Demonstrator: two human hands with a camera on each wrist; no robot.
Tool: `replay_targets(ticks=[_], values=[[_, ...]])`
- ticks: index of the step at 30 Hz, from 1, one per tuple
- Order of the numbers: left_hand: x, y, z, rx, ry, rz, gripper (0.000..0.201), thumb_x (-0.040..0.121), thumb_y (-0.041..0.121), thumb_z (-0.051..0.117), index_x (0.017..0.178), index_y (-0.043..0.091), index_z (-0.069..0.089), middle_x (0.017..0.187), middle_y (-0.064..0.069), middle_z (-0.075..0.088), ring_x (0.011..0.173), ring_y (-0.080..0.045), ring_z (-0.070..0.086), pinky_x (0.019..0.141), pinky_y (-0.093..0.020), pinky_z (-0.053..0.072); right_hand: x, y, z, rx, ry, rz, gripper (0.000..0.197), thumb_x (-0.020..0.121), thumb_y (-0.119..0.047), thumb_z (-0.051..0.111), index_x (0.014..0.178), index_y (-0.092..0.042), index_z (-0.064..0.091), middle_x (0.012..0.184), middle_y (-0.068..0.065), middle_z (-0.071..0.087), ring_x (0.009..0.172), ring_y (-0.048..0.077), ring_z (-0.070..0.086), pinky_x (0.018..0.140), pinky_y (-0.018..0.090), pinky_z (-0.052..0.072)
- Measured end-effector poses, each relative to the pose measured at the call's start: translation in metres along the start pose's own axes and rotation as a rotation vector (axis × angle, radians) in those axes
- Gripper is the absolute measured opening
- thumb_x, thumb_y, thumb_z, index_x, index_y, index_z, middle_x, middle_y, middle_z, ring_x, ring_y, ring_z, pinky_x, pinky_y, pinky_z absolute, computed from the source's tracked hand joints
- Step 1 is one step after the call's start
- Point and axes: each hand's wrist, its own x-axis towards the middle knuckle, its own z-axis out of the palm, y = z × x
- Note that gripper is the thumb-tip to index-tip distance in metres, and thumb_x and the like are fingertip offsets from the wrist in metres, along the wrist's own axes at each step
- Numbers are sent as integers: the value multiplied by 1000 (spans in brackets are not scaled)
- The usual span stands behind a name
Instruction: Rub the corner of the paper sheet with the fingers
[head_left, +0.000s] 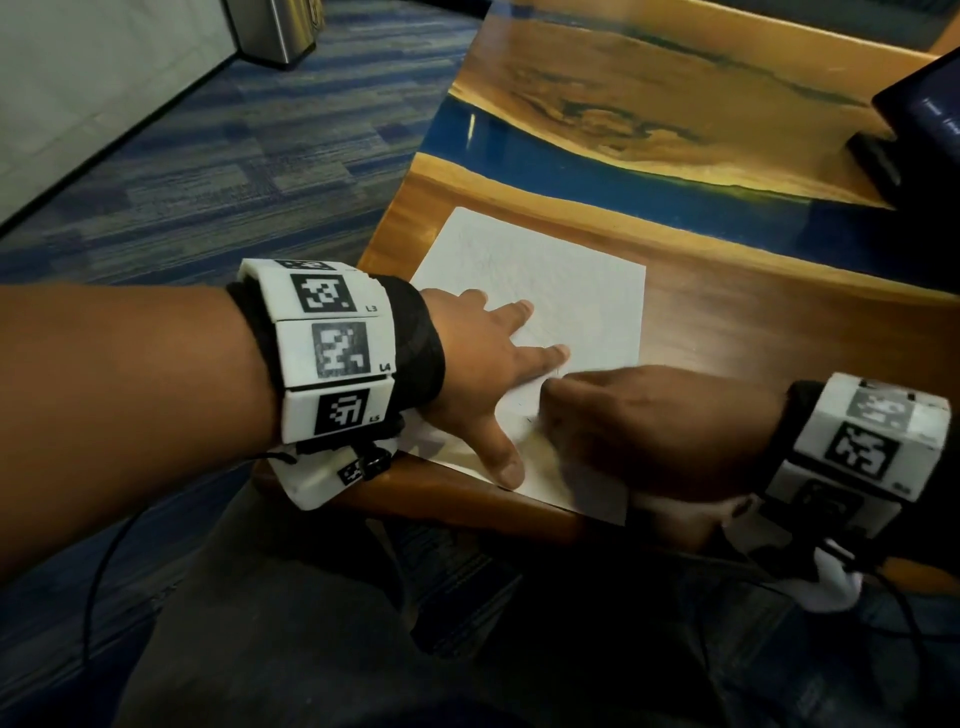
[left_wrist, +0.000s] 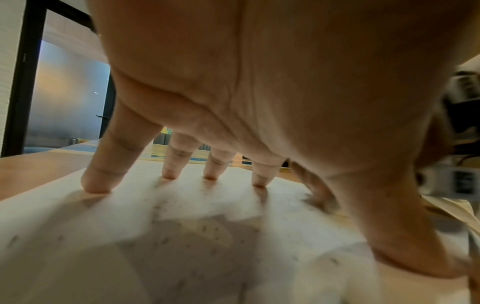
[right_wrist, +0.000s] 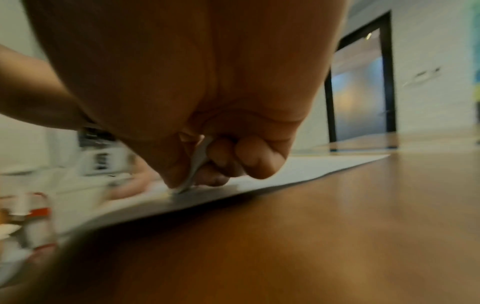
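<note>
A white sheet of paper (head_left: 545, 291) lies flat at the near left corner of a wooden table (head_left: 753, 332) with a glossy blue band running through its grain. The left hand (head_left: 478, 374) is spread open on the paper's left part, palm raised; in the left wrist view its straight fingertips (left_wrist: 96, 185) press down on the sheet, thumb stretched toward the near edge. Small dark marks dot the paper under the palm in that view.

The right hand (head_left: 644, 421) sits just beside the left, over the paper's near right part, its fingers curled. The right wrist view shows them pinching a thin pale tool (right_wrist: 197, 164), its tip touching the paper (right_wrist: 324, 166); it looks like a pen or pencil, but blur keeps me from saying which. The head view shows only the back of this hand, blurred.

Each wrist wears a white band with black square markers: the left wristband (head_left: 332, 343) and the right wristband (head_left: 862, 441), with thin black cables hanging from them toward the lap.

At the far right of the table stands a dark object (head_left: 914, 119), partly cut by the frame. Left of the table lies blue striped carpet (head_left: 208, 156), with a metal bin (head_left: 275, 26) at the far end by a pale wall
</note>
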Motion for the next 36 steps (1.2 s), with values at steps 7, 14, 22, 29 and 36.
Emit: replay_targets(ticks=[7,14,22,29,36], values=[[-2,4,-4,-22,-22,3,124,62,94,56,155,52,-16,170,-10,-16,153,-46,10,114,-58,37,-4,4,2,-31,38,-6,13,99,-35,45,110,-30,41,96,-16,48,76,7,52,65,23,46],[0,6,-8,1,-29,0,123,61,95,56,153,56,-16,169,-11,-12,149,-46,18,111,-59,39,-5,18,-7,-113,90,163,17,97,-41,39,113,-36,40,101,-14,52,77,6,52,70,30,51],[0,4,-6,-12,-26,-8,124,59,96,56,153,56,-14,169,-8,-6,149,-43,18,109,-59,40,-3,26,-10,-72,54,275,22,98,-40,43,119,-33,45,110,-6,57,87,12,55,74,34,50],[-1,7,-5,-48,5,-14,119,60,97,53,153,56,-8,170,-7,-5,148,-42,20,108,-58,42,-2,26,-8,24,145,331,23,94,-40,49,113,-27,46,103,-4,59,83,12,53,66,28,45],[-1,8,-3,-40,1,-18,124,58,98,55,152,56,-13,170,-8,-12,151,-45,14,108,-59,41,-9,2,1,6,49,97,22,98,-34,47,118,-25,46,109,-7,57,86,11,56,74,30,50]])
